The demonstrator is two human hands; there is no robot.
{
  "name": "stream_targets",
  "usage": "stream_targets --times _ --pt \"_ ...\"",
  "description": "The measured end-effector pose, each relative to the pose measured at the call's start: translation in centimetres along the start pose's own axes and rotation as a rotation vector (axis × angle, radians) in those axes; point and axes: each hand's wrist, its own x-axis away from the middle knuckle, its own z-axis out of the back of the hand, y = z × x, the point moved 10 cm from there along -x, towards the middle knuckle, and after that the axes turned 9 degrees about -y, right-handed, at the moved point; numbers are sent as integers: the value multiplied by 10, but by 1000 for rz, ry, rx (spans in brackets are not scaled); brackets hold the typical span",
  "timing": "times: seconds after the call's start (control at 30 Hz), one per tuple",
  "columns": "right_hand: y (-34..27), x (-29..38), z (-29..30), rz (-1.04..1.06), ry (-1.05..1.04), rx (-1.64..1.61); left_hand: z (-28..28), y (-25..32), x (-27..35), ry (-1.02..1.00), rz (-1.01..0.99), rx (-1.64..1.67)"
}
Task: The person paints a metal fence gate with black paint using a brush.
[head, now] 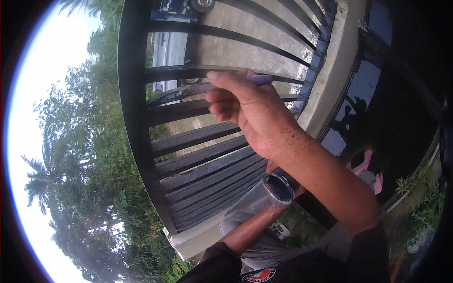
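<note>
My right hand (244, 102) grips a paintbrush by its purple handle (262, 80). The brush's dark, paint-smeared bristle end (164, 98) lies by a dark slat (180, 112) of the railing, near the wide top rail (132, 92). Whether the bristles touch the slat, I cannot tell. Below my right forearm, my left hand (300, 191) is wrapped around a small round container (279, 187) with a paint-smeared rim and a dark inside. Most of that hand is hidden by the container and forearm. Dark specks dot my right wrist.
A pale concrete ledge (324, 81) runs along the railing's foot. Beside it lies a dark, reflective surface (396, 102). Beyond the slats are paving (226, 42), a white vehicle (170, 49) and a blue vehicle (173, 10). Trees (88, 148) stand outside; plants (424, 201) grow at right.
</note>
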Motion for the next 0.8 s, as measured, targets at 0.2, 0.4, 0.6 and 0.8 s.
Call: stream_targets --times 0.2,0.4,0.6,0.8 --pt "-4 4 18 -24 -56 -3 -2 3 2 46 26 54" --pt "-6 5 12 -22 -21 -15 -4 13 -3 6 -3 -59" --pt "-21 11 66 23 133 143 -8 34 -16 5 -217 -49" --pt "-15 9 41 20 112 69 -8 35 -13 -8 -165 -91"
